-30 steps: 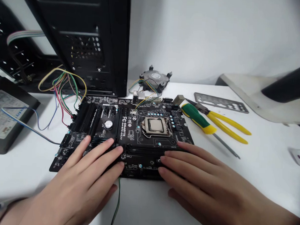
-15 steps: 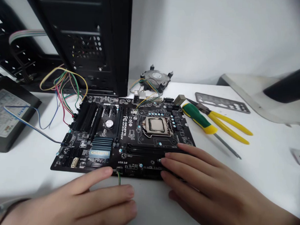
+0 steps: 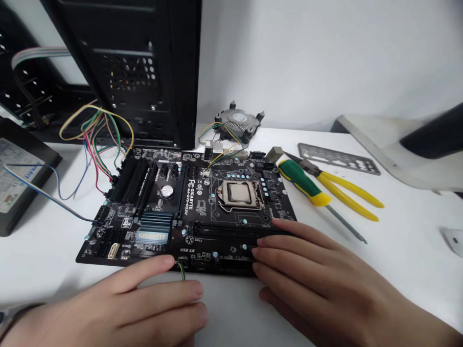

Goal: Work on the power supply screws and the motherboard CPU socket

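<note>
A black motherboard [image 3: 199,213] lies flat, a silver processor [image 3: 239,193] in its socket. My left hand [image 3: 145,302], wearing a watch, is at the board's front edge with fingers stretched and apart. Its index fingertip touches the edge near the blue heatsink [image 3: 154,229]. A thin green and yellow wire [image 3: 182,269] leaves the board beside that fingertip and passes behind the middle finger; its far end is hidden. My right hand [image 3: 326,285] lies with extended fingers over the front right corner, fingertips by the long black memory slots [image 3: 229,229]. It holds nothing visible.
Behind the board stand a black computer case [image 3: 155,68] and a CPU fan [image 3: 236,123]. To its right lie a green-yellow screwdriver [image 3: 302,179], yellow-handled pliers [image 3: 349,194] and a metal port plate [image 3: 337,158]. A power supply box [image 3: 16,174] sits left, with coloured wires [image 3: 97,137] nearby.
The whole view has shifted slightly. Both hands stay almost where they were, with the left index finger still at the board's edge; the right fingers have barely moved.
</note>
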Tool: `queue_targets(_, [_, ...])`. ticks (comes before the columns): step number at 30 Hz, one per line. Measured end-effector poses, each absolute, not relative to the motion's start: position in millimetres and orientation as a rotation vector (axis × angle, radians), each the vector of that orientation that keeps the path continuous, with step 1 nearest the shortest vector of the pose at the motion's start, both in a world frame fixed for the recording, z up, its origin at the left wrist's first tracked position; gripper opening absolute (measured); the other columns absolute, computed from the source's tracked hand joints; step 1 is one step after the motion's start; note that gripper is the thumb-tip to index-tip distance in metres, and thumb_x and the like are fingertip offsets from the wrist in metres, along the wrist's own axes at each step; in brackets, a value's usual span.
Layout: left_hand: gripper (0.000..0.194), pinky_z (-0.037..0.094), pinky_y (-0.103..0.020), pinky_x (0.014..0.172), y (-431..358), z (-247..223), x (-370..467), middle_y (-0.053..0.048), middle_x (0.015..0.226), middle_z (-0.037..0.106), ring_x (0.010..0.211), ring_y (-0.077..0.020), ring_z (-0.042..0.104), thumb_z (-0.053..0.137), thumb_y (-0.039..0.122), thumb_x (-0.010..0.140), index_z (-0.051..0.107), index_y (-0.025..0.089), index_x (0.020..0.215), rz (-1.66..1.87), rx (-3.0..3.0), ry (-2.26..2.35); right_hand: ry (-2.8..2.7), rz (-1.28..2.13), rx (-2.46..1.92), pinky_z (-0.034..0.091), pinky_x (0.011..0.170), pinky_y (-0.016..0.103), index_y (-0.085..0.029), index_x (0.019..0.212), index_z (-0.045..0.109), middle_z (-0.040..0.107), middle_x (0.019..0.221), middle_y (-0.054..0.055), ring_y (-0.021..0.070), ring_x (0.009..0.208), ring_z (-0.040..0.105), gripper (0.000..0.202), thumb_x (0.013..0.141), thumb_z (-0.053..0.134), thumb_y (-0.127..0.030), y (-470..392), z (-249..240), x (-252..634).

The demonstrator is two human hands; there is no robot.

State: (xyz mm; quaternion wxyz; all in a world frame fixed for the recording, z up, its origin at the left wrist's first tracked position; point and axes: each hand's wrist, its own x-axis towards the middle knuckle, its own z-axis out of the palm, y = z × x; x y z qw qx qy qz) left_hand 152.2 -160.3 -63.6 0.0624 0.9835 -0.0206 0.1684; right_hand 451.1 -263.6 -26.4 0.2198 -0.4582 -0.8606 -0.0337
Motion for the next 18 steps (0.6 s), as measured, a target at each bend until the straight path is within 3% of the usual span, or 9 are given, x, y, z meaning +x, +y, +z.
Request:
queue_targets(5, [0.025,0.030,-0.041,0.122,-146,-45,170,0.006,0.118,0.071,0.122,-0.0160,0.060,0.062,0.022,0.092,0.069,0.030,0.115,0.564,2.916,-0.103,-2.369,-0.185,-1.274,0.053,0.095,0.042,-0.012,0.090,0.068,0.070,0.088,0.007,0.0193,0.087,0.066,0.025,0.100,0.046,-0.015,-259,-26,450])
queue_targets(10, [0.029,0.029,-0.046,0.122,-139,-43,169,0.000,0.128,0.068,0.129,-0.0207,0.056,0.058,0.026,0.094,0.065,0.026,0.123,0.453,2.942,-0.130,-2.388,-0.177,-1.265,0.052,0.098,0.041,-0.012,0.100,0.069,0.071,0.098,0.009,0.0198,0.095,0.066,0.025,0.101,0.044,-0.018,-260,-27,448])
queue_targets(14, [0.036,0.032,-0.046,0.120,-135,-44,167,-0.002,0.131,0.065,0.132,-0.0223,0.053,0.057,0.019,0.091,0.063,0.025,0.125,0.416,2.966,-0.141,-2.395,-0.131,-1.256,0.050,0.103,0.040,-0.014,0.105,0.069,0.071,0.100,0.009,0.0187,0.099,0.065,0.025,0.101,0.044,-0.019,-263,-28,446])
queue_targets(18, [0.042,0.025,-0.043,0.123,-138,-45,170,-0.001,0.131,0.065,0.135,-0.0195,0.049,0.051,0.007,0.085,0.063,0.023,0.121,0.471,2.963,-0.072,-2.396,-0.087,-1.254,0.049,0.101,0.040,-0.013,0.104,0.068,0.071,0.098,0.007,0.0192,0.097,0.064,0.024,0.101,0.045,-0.019,-265,-29,445])
